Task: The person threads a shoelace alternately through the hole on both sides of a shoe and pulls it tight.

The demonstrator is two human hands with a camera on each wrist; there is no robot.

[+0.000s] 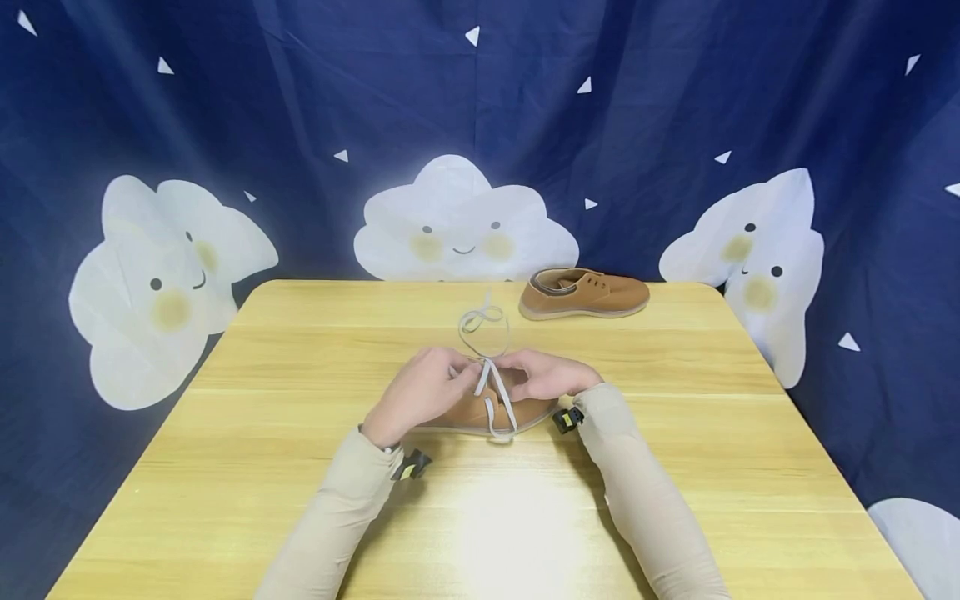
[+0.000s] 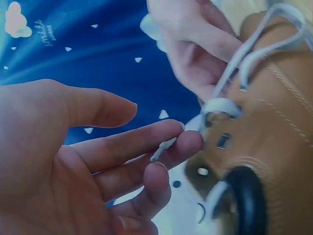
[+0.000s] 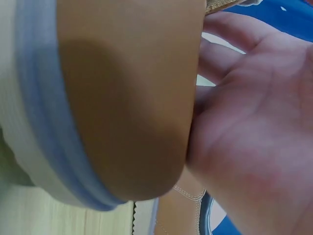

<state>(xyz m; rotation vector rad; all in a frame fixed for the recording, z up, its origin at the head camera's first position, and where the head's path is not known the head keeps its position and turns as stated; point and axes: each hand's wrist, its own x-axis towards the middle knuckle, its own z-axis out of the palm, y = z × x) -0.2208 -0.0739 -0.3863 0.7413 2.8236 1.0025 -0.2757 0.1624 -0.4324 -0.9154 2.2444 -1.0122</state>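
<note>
A brown lace-up shoe (image 1: 468, 412) lies on the table between the two hands, its pale grey shoelace (image 1: 504, 392) hanging over the near side. At the laces, the left hand (image 1: 427, 387) holds the lace's end between its fingers. In the left wrist view the lace tip (image 2: 164, 148) pokes out among the fingertips, with the thumb apart. Against the shoe's upper leans the right hand (image 1: 551, 375), its fingers reaching to the far side by the lacing. Its fingertips are hidden in the right wrist view by the shoe's rounded end (image 3: 122, 122).
A second brown shoe (image 1: 588, 296) stands at the back of the wooden table (image 1: 300, 333), showing no lace in its eyelets. Beyond the back edge hangs a dark blue curtain (image 1: 420, 100) with cloud prints. More lace (image 1: 483, 317) loops out behind the near shoe.
</note>
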